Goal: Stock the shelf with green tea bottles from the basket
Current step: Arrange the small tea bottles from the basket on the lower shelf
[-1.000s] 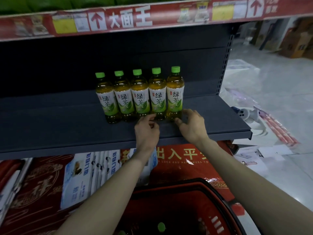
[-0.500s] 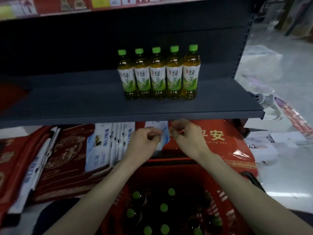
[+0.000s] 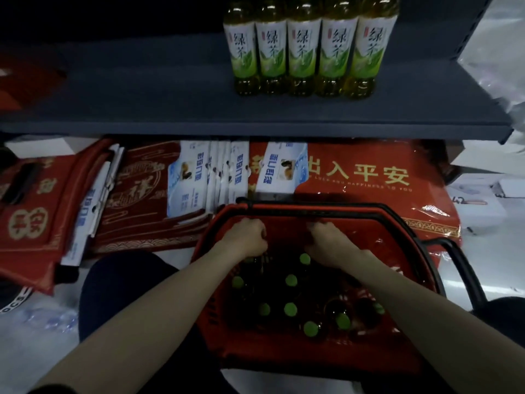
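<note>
Five green tea bottles [image 3: 304, 46] stand in a row on the dark grey shelf [image 3: 170, 109], right of its middle. Below, a red basket [image 3: 284, 356] sits on the floor with several green-capped bottles [image 3: 290, 309] upright inside. Both hands are down in the far end of the basket. My left hand [image 3: 245, 237] is curled over a dark bottle top. My right hand [image 3: 326, 240] reaches down beside a green cap [image 3: 305, 258]. The fingers of both are hidden behind the hands' backs, so a grip is not visible.
Red door mats [image 3: 369, 177] and blue-white packets [image 3: 196, 180] lie under the shelf behind the basket. The basket's black handle [image 3: 466, 277] hangs to the right. My knees flank the basket. White boxes [image 3: 477, 200] sit at the right.
Both hands dropped from the shelf's front edge down into the basket, and my view tilted downward with them. The row of bottles on the shelf has not moved.
</note>
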### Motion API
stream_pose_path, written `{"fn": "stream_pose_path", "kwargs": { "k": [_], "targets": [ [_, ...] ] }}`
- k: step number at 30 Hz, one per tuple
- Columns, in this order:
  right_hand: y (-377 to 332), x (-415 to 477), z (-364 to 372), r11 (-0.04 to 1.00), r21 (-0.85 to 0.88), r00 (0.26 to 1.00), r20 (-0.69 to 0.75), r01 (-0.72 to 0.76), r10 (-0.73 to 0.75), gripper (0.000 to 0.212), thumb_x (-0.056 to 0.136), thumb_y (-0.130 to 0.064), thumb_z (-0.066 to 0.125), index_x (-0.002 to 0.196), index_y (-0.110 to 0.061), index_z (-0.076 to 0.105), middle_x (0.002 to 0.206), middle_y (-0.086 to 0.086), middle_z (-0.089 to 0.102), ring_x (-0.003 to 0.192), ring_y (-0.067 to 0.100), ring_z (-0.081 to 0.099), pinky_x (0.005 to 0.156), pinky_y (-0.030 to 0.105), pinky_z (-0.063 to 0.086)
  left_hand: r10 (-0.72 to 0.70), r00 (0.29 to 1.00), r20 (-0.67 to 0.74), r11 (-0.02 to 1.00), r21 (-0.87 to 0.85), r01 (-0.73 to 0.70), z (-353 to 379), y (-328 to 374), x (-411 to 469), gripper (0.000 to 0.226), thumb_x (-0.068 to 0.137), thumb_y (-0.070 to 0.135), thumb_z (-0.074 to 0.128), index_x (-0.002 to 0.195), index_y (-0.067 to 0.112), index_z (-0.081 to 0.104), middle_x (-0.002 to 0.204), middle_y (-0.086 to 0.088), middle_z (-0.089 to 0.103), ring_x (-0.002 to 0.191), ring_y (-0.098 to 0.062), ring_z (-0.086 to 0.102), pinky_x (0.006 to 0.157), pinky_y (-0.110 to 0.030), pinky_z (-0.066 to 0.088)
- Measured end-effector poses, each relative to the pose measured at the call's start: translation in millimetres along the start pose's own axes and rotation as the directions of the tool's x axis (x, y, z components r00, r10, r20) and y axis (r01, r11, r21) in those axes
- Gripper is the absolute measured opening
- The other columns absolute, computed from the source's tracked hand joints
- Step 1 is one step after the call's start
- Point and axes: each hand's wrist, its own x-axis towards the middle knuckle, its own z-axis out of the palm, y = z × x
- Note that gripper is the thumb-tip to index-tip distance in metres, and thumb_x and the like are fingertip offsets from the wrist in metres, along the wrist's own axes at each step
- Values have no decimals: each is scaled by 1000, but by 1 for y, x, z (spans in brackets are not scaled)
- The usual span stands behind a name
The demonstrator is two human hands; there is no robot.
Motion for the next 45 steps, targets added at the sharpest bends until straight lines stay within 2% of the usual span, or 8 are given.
{"fn": "stream_pose_path", "kwargs": {
  "k": [5,20,26,29,35,38,42,45],
  "targets": [
    [17,2,19,997,-65,996,77,-42,47,56,88,-26,71,142,-21,56,140,9,60,122,34,63,98,41,54,-89,991,100,985,159,72,18,-12,11,43,94,19,60,137,13,59,133,-12,55,113,-30,62,95,-41,58],
    [26,-2,73,940,-334,979,206,61,9,70,98,-3,55,160,-19,27,170,10,14,149,31,37,103,46,51,-50,998,32,992,118,46,70,-56,20,41,98,19,68,136,11,56,132,-14,55,112,-30,63,87,-34,54],
    [40,0,78,949,-313,990,138,50,-7,59,97,-3,56,152,-15,38,157,11,33,135,31,52,94,40,55,-45,997,-55,994,99,51,78,-56,20,17,101,4,49,114,8,60,116,-15,67,102,-29,69,89,-41,56],
    [49,-1,71,960,-279,993,117,19,14,60,95,-1,57,151,-13,40,154,12,38,133,31,54,97,40,56,-63,992,-109,990,115,76,78,-50,18,28,108,14,41,123,6,63,120,-14,69,109,-30,67,84,-32,43],
    [50,-3,51,974,-227,996,88,-6,27,61,89,1,58,148,-8,44,149,11,41,129,35,55,99,43,55,-14,997,-72,956,290,34,60,-42,15,35,102,13,50,137,12,56,126,-8,67,113,-29,65,87,-38,50],
    [40,-5,33,960,-263,991,115,92,-63,63,88,-1,59,149,-8,45,155,13,41,134,35,52,105,44,52,92,993,-74,915,399,-55,48,-36,13,40,95,9,58,134,18,52,129,-1,59,112,-23,65,76,-33,40],
    [24,-14,2,947,-274,984,100,167,-145,55,91,-4,59,145,-10,51,150,8,48,131,30,56,106,43,52,198,975,-102,923,354,-151,34,-33,8,28,103,28,58,128,18,48,135,-4,49,106,-26,64,70,-38,43],
    [14,-21,-25,953,-244,981,119,177,-152,42,96,-12,61,138,-14,58,143,2,53,127,26,58,106,37,50,244,967,-77,955,194,-225,24,-32,0,25,104,36,56,121,21,46,121,-2,58,102,-26,64,81,-49,55]
  ]
}}
